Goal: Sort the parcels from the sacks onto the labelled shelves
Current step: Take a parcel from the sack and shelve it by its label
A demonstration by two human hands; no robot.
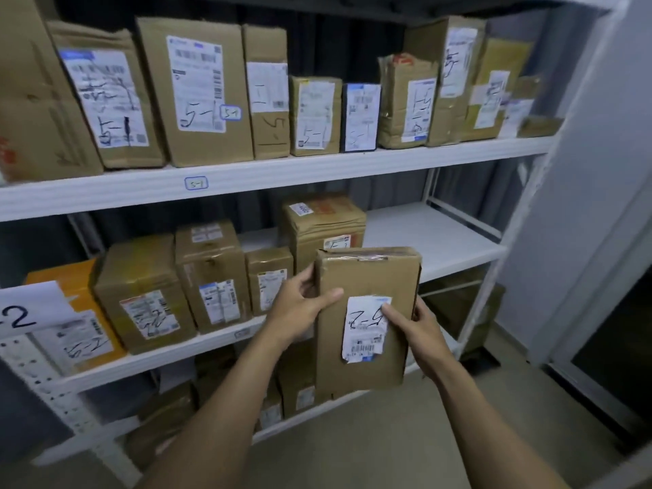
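I hold a flat brown cardboard parcel upright in front of the middle shelf. Its white label, handwritten "5-2", reads upside down. My left hand grips the parcel's left edge, thumb across the front. My right hand grips the right edge, thumb on the label. The upper shelf carries a small tag "5-1" and a row of boxes marked 5-1. Several boxes marked 5-2 stand on the left half of the middle shelf. No sack is in view.
The right half of the middle shelf is bare white board. A white sheet ending in "-2" hangs at the far left. More boxes fill the lower shelf. A white upright and a grey wall close off the right.
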